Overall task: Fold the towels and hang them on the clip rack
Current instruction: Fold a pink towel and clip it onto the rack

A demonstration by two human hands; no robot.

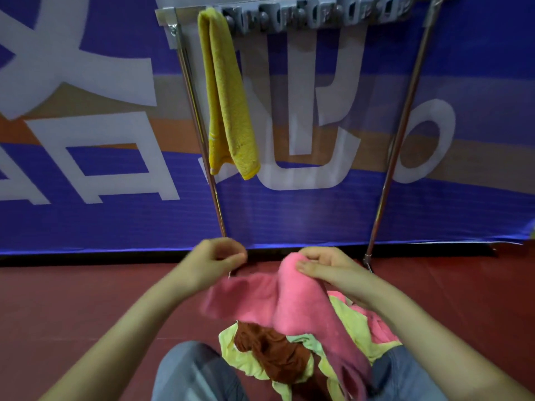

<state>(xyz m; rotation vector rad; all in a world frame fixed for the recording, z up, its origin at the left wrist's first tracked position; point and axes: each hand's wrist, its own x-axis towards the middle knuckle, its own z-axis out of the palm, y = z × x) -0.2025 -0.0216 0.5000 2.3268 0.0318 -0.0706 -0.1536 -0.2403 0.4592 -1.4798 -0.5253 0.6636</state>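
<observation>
A pink towel is lifted above a heap of towels on the floor between my knees. My right hand pinches the towel's top fold. My left hand is blurred, with curled fingers close to the towel's left edge; I cannot tell whether it holds the cloth. A folded yellow towel hangs from the leftmost clip of the grey clip rack, which spans the top of the frame. The other clips hold nothing.
Two slanted metal poles carry the rack in front of a blue printed banner. The heap holds brown, pale yellow-green and pink towels on a dark red floor. My knees in grey trousers flank the heap.
</observation>
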